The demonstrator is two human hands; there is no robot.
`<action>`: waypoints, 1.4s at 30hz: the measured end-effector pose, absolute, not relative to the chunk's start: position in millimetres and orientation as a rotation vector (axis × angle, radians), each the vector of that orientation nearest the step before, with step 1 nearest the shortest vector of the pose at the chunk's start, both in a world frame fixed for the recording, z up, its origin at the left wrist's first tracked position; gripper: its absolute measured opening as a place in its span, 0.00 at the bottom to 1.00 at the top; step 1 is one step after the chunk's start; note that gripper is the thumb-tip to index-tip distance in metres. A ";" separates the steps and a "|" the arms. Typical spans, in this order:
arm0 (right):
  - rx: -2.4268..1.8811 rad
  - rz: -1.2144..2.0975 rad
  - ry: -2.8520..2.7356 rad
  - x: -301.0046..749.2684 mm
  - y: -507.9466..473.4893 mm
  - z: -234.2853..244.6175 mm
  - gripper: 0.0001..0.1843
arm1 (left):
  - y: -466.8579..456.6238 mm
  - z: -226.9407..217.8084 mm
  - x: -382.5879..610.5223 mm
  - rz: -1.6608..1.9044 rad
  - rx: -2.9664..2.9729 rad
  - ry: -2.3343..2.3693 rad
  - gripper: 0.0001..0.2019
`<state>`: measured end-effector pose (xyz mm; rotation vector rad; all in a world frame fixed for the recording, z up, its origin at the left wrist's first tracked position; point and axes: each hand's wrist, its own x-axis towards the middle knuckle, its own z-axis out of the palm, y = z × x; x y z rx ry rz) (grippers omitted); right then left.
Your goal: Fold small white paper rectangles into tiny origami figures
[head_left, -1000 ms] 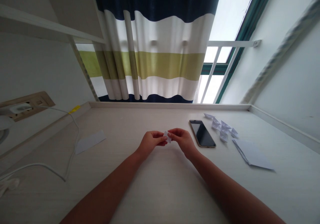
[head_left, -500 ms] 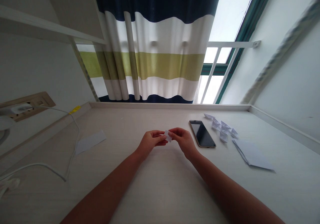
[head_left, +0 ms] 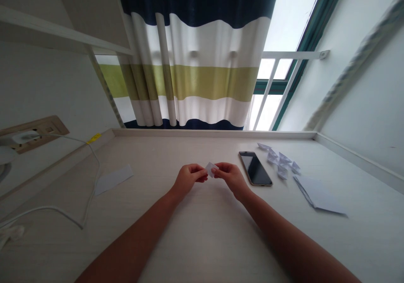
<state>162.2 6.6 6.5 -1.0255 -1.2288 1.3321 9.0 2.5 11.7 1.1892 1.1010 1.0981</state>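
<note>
A small folded piece of white paper (head_left: 210, 168) is held over the middle of the desk (head_left: 202, 232), its top tilted into a diamond shape. My left hand (head_left: 191, 177) pinches its left corner between thumb and fingers. From the other side my right hand (head_left: 229, 174) grips the paper, with the thumb lying across its face. The finer folds are too small to make out. Just right of my right hand lies a phone (head_left: 256, 169) with a dark screen.
Several folded paper boats (head_left: 282, 159) lie behind and right of the phone. A stack of white paper (head_left: 320, 195) sits nearer on the right. On the left are a paper strip (head_left: 114, 179) and a white cable (head_left: 97, 165) running from a wall socket (head_left: 52, 126). A raised rim (head_left: 214, 133) edges the desk's back.
The folded paper has turned and now shows more of its face between the hands. My left fingers have drawn back slightly to the left, to its corner.
</note>
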 end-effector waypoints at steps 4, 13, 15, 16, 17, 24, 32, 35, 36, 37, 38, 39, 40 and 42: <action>-1.031 1.326 -1.235 161.3 6.5 7.7 0.12 | 1.3 11.4 10.4 1.114 1.209 1.068 0.08; -0.972 1.376 -1.237 159.8 3.9 8.0 0.11 | 0.3 9.1 13.6 1.096 1.195 1.041 0.12; -0.974 1.385 -1.245 159.9 3.6 8.2 0.12 | 1.1 8.9 12.6 1.103 1.191 1.045 0.11; -0.965 1.385 -1.249 160.0 3.7 8.1 0.12 | 1.4 8.8 12.1 1.105 1.187 1.042 0.11; -0.951 1.373 -1.249 160.2 4.0 7.8 0.13 | 1.7 8.9 11.7 1.109 1.181 1.039 0.11; -0.984 1.043 -1.453 161.1 5.2 2.4 0.12 | 2.1 10.4 11.2 1.205 1.132 1.094 0.13; -1.037 1.017 -1.523 158.7 5.6 -1.8 0.11 | 1.2 10.5 12.3 1.202 1.129 1.067 0.13; -1.009 1.117 -1.463 158.5 6.8 -2.9 0.11 | 1.0 10.5 12.5 1.191 1.136 1.046 0.14; -0.996 1.141 -1.448 158.5 6.8 -2.9 0.11 | 1.0 10.6 12.5 1.191 1.138 1.042 0.14; -0.984 1.162 -1.433 158.6 6.6 -2.7 0.11 | 0.9 10.7 12.4 1.190 1.139 1.041 0.14; -0.975 1.180 -1.420 158.7 6.3 -2.4 0.11 | 0.9 10.9 12.3 1.190 1.138 1.041 0.14; -0.970 1.194 -1.408 158.8 5.8 -1.9 0.11 | 0.8 11.1 12.2 1.191 1.135 1.044 0.14; -0.966 1.206 -1.398 158.9 5.3 -1.4 0.11 | 0.7 11.4 12.1 1.191 1.131 1.048 0.14; -0.960 1.227 -1.378 158.8 4.2 -0.4 0.10 | 0.5 11.8 12.1 1.194 1.124 1.054 0.14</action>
